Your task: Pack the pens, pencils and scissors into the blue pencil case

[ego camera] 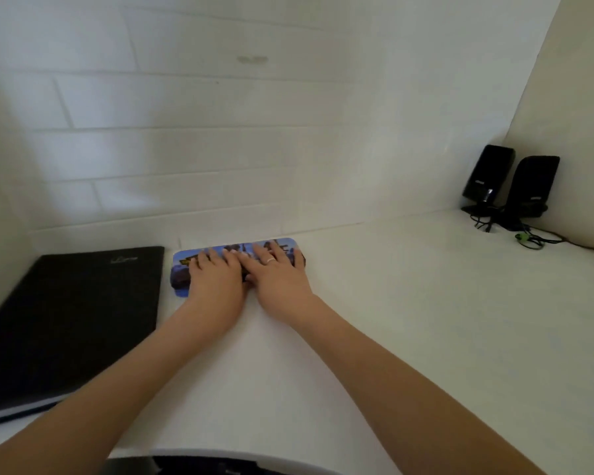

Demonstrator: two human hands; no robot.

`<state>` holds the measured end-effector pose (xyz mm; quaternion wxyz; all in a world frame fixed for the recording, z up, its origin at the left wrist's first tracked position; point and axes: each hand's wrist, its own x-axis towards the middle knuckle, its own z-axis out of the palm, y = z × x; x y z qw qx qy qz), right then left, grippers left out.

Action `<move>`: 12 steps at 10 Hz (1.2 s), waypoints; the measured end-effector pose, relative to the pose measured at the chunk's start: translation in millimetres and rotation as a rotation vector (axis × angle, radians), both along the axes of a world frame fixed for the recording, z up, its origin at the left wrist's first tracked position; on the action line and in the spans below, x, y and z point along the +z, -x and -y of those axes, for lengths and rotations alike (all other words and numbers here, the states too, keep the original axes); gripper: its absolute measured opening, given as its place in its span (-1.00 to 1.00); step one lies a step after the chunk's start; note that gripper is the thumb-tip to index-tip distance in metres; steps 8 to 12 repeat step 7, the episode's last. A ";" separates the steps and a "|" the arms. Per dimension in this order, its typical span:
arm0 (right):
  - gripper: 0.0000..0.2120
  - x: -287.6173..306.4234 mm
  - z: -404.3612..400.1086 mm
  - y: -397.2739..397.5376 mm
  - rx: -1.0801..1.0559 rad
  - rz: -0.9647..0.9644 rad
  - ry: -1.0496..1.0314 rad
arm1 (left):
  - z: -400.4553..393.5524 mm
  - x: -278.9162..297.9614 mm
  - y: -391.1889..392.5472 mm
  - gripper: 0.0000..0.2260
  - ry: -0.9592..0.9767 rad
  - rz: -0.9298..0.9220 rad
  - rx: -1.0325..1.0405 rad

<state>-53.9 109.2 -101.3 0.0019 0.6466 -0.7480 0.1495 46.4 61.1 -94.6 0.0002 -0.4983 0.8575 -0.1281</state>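
The blue pencil case (182, 265) lies closed and flat on the white desk (408, 320), near the back wall, its lid printed with a colourful picture. My left hand (215, 279) rests palm down on the left half of the lid, fingers spread. My right hand (278, 272), with a ring on one finger, presses flat on the right half. The two hands touch at the middle of the case. No pens, pencils or scissors are visible anywhere in view.
A closed black laptop (72, 320) lies on the desk just left of the case. Two black speakers (508, 183) with tangled cables and a green plug (522, 237) stand in the back right corner. White tiled wall (220, 132) behind.
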 end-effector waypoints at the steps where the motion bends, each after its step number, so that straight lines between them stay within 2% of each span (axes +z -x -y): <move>1: -0.51 -0.8 35.7 -12.0 0.002 0.003 0.026 | 36.5 1.9 -16.5 -0.46 -0.038 -0.028 0.014; 4: -0.48 -4.6 55.3 -2.0 0.049 0.028 0.048 | 62.6 0.6 -26.6 -0.39 -0.162 -0.103 -0.030; 5: -0.44 2.0 44.4 7.1 0.124 0.160 -0.006 | 67.5 -0.1 -27.4 -0.38 -0.201 -0.100 -0.039; 6: -0.50 9.9 -13.8 15.4 0.199 0.477 -0.072 | 78.6 10.7 -31.0 -0.40 -0.359 -0.174 -0.041; 7: -0.54 22.6 -103.6 25.6 0.137 0.664 0.083 | 74.6 38.3 -50.4 -0.61 -0.510 -0.497 -0.180; 12: -0.54 22.6 -103.6 25.6 0.137 0.664 0.083 | 74.6 38.3 -50.4 -0.61 -0.510 -0.497 -0.180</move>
